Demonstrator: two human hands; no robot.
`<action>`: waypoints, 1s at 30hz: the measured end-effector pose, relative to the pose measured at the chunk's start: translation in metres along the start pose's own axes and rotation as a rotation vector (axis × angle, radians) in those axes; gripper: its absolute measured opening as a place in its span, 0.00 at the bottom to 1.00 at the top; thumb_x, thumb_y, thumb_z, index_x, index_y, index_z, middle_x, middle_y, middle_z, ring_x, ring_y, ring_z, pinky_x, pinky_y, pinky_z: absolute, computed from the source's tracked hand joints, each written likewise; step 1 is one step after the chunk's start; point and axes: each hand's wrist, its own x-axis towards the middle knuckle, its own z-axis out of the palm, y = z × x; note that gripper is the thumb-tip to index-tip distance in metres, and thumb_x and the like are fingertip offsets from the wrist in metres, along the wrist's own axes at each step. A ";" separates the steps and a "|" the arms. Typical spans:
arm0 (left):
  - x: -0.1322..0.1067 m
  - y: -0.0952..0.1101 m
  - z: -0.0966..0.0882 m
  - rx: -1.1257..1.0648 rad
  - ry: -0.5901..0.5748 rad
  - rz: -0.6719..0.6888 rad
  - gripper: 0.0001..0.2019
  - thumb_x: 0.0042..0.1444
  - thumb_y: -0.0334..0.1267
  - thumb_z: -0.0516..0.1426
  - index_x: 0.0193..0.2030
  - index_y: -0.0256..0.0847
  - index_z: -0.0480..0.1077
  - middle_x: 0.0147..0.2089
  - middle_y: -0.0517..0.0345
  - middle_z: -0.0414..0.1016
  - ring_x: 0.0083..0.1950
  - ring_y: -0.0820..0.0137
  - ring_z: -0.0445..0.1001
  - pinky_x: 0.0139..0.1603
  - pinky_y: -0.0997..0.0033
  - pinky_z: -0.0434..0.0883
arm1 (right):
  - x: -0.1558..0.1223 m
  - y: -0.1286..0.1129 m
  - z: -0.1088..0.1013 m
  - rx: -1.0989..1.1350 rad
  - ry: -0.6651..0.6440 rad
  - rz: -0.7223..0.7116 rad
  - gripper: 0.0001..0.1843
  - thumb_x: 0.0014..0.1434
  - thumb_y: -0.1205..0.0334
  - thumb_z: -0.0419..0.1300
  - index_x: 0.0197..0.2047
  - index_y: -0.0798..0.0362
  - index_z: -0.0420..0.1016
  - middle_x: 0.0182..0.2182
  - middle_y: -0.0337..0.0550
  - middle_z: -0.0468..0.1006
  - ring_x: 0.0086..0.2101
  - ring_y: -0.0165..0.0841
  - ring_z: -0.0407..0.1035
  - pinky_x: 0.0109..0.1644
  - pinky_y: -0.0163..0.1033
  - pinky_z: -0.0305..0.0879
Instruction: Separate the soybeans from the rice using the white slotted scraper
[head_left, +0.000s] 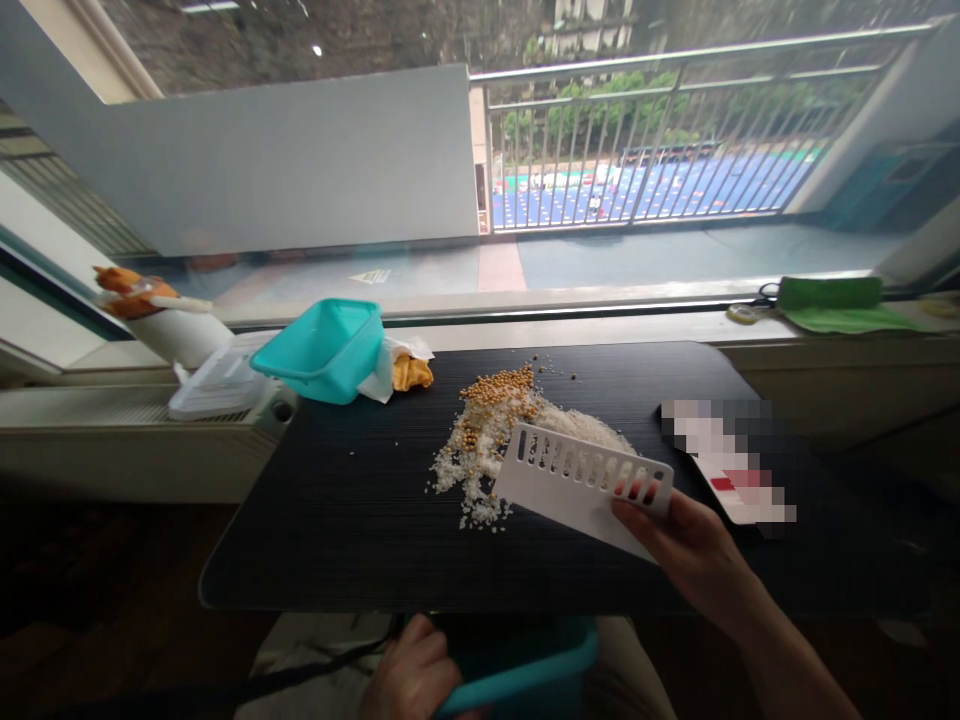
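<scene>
My right hand (686, 540) grips a white slotted plastic panel (574, 500) by its right end, thumb near the slots. The panel's left end stands against a mixed heap on the dark table, hiding part of it. In the heap, round yellow beans (499, 382) lie at the back. Coarse white grains (484, 510) spread toward the front, and finer pale grains (592, 428) lie behind the panel. Below the table's front edge, my left hand (416, 672) is closed round the rim of a teal plastic bin (525, 688) at my lap; its inside is dark.
The black table (322, 540) stands before a window. At its back left are another teal bin (322, 350) and a crumpled orange cloth (412, 373) with white paper. A blurred-out flat object (724, 465) lies right. A green cloth (832, 303) and scissors (769, 292) rest on the sill.
</scene>
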 end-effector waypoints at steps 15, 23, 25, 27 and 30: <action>0.004 0.017 -0.017 -0.066 -0.003 -0.121 0.09 0.44 0.25 0.65 0.22 0.40 0.71 0.26 0.59 0.71 0.35 0.64 0.71 0.36 0.69 0.73 | 0.001 -0.004 0.003 0.019 0.026 -0.041 0.18 0.53 0.48 0.66 0.38 0.54 0.82 0.32 0.47 0.84 0.32 0.41 0.77 0.35 0.40 0.73; 0.002 0.019 -0.023 -0.094 0.035 -0.144 0.10 0.47 0.25 0.64 0.21 0.40 0.70 0.26 0.60 0.71 0.35 0.65 0.71 0.35 0.69 0.71 | -0.005 -0.007 0.006 0.046 -0.012 -0.010 0.19 0.52 0.47 0.66 0.38 0.55 0.82 0.30 0.47 0.84 0.31 0.41 0.77 0.33 0.39 0.73; 0.002 0.019 -0.023 -0.095 0.053 -0.143 0.10 0.46 0.25 0.63 0.21 0.40 0.70 0.25 0.60 0.71 0.35 0.64 0.71 0.35 0.69 0.71 | -0.006 -0.006 0.003 0.053 -0.016 -0.008 0.19 0.52 0.47 0.67 0.38 0.54 0.82 0.31 0.47 0.84 0.31 0.40 0.76 0.34 0.38 0.73; 0.002 0.020 -0.023 -0.092 0.062 -0.140 0.09 0.44 0.24 0.63 0.21 0.40 0.70 0.25 0.60 0.72 0.34 0.64 0.71 0.36 0.68 0.72 | -0.007 -0.005 0.002 0.046 -0.025 -0.015 0.17 0.53 0.48 0.66 0.39 0.53 0.82 0.31 0.46 0.83 0.31 0.39 0.76 0.34 0.37 0.72; 0.002 0.021 -0.023 -0.094 0.061 -0.142 0.10 0.43 0.23 0.63 0.20 0.40 0.70 0.25 0.60 0.72 0.34 0.65 0.72 0.36 0.68 0.72 | -0.009 -0.007 0.005 0.006 -0.103 -0.040 0.15 0.56 0.50 0.64 0.38 0.53 0.81 0.30 0.43 0.82 0.30 0.38 0.75 0.32 0.36 0.71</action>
